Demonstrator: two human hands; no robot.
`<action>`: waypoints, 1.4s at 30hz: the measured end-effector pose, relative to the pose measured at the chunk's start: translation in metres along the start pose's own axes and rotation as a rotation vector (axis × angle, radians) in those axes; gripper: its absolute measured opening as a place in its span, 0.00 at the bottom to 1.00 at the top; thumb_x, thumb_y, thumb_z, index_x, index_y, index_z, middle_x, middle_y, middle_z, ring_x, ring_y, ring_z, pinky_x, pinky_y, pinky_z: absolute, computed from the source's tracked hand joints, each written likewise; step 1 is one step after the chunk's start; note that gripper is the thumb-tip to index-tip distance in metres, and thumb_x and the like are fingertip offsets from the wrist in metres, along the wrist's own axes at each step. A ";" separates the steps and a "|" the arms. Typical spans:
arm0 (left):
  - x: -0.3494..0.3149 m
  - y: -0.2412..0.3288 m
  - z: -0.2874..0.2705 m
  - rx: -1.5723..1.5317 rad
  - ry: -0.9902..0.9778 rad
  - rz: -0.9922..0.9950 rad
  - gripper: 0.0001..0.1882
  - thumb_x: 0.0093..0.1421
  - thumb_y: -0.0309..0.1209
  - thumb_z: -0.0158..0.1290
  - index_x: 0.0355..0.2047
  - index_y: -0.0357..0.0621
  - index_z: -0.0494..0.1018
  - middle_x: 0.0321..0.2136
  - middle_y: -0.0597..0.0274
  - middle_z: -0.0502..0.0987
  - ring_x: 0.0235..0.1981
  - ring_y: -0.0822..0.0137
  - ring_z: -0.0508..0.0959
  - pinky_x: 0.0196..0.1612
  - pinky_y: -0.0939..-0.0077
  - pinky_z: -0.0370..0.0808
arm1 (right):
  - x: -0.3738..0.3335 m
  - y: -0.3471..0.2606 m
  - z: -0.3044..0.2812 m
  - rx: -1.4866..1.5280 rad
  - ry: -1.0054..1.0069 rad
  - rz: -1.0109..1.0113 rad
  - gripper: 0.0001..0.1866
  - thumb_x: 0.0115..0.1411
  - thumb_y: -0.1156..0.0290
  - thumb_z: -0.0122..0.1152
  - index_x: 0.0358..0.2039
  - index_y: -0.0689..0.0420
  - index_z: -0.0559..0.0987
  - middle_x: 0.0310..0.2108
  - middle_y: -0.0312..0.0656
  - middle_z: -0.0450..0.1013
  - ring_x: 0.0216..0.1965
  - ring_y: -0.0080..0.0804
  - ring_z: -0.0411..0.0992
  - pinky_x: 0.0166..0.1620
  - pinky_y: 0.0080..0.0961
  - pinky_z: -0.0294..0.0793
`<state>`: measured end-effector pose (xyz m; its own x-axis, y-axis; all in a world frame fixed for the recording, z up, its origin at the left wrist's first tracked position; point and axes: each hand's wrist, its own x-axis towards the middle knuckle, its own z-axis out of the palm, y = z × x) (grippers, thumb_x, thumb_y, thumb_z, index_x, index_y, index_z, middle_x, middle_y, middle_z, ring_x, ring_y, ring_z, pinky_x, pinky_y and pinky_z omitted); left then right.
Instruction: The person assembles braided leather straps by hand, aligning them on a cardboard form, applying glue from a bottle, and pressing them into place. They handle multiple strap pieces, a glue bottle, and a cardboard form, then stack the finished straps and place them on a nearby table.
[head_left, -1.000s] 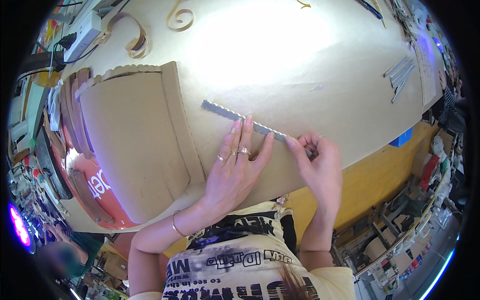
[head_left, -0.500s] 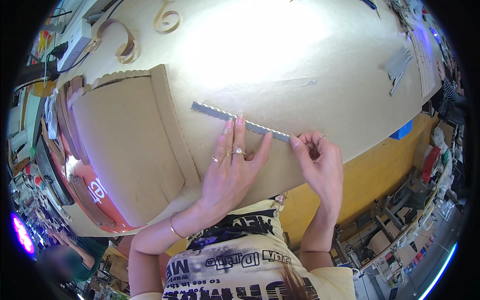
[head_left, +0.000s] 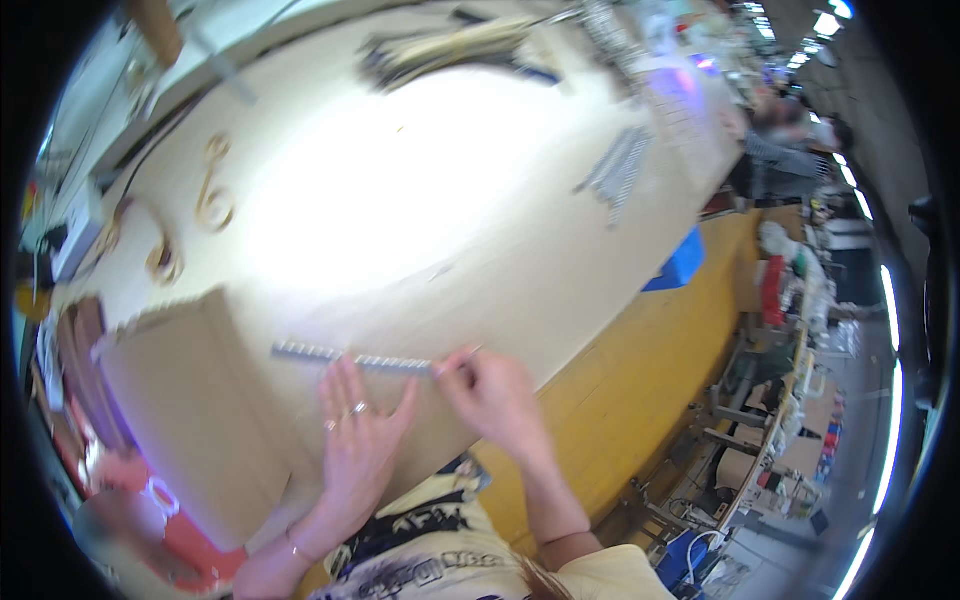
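A narrow grey strip with a wavy white edge lies on the pale tabletop near its front edge. My left hand rests with fingers stretched out, the fingertips touching the strip around its middle. At the strip's right end, my right hand is closed in a pinch, thumb against bent fingers. Motion blurs the picture a little, and the pinched end is hidden by the fingers.
Left of my hands lies a large brown cardboard piece, over something red. Curled tan strips sit further back. More grey strips lie at the far right, and a bundle of long strips at the back. A blue bin stands beyond the table edge.
The whole view has swung toward the right and farther back, so hands and strip appear lower and more to the left. Both hands keep about the same places on the strip.
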<state>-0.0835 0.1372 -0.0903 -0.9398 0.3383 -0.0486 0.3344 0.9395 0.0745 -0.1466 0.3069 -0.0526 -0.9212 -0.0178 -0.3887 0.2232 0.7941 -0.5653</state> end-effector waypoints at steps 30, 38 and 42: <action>0.002 -0.005 -0.001 -0.057 -0.055 0.123 0.32 0.61 0.30 0.45 0.67 0.61 0.58 0.66 0.32 0.52 0.66 0.36 0.56 0.67 0.46 0.53 | -0.004 -0.011 -0.003 -0.093 0.032 -0.021 0.16 0.61 0.56 0.56 0.30 0.58 0.80 0.21 0.45 0.75 0.26 0.45 0.75 0.33 0.39 0.73; 0.001 -0.003 0.008 -0.043 -0.053 0.153 0.35 0.61 0.28 0.44 0.69 0.59 0.53 0.66 0.29 0.50 0.66 0.34 0.56 0.68 0.44 0.51 | 0.001 0.010 0.008 -0.069 0.071 -0.029 0.18 0.59 0.55 0.60 0.32 0.60 0.82 0.23 0.47 0.77 0.26 0.42 0.77 0.33 0.35 0.75; 0.002 0.008 0.025 0.041 0.016 0.103 0.33 0.62 0.32 0.43 0.69 0.59 0.54 0.65 0.34 0.57 0.65 0.40 0.60 0.68 0.49 0.54 | 0.008 0.024 0.009 0.014 0.101 -0.115 0.18 0.59 0.59 0.62 0.29 0.65 0.80 0.20 0.44 0.75 0.23 0.27 0.72 0.30 0.30 0.71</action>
<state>-0.0815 0.1466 -0.1148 -0.9010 0.4330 -0.0272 0.4320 0.9011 0.0371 -0.1452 0.3204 -0.0761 -0.9683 -0.0464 -0.2454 0.1178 0.7815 -0.6127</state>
